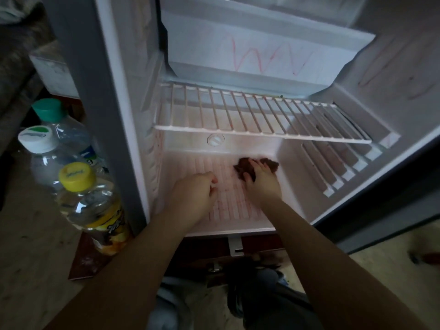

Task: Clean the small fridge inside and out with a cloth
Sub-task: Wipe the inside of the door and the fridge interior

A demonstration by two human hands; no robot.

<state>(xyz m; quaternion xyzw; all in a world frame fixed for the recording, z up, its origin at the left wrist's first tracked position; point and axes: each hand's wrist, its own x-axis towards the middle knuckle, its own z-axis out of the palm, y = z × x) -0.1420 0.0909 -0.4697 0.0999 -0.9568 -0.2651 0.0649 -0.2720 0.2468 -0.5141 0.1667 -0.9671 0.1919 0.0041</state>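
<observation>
The small white fridge [152, 67] stands open in front of me, its inside empty. My right hand [262, 179] presses a dark brown cloth [245, 166] flat on the ribbed fridge floor [228, 206], near the back right corner. My left hand [195, 194] rests on the same floor to the left of the cloth, fingers curled, with nothing visible in it. Pink-red smears cover the floor and walls, and a red zigzag scribble [269, 58] marks the upper compartment's flap.
A white wire shelf [257, 115] spans the fridge just above my hands. Three plastic bottles stand left of the fridge: yellow-capped [92, 201], white-capped [40, 148] and green-capped [57, 120]. The fridge door [390, 182] hangs open at right. My knees are below.
</observation>
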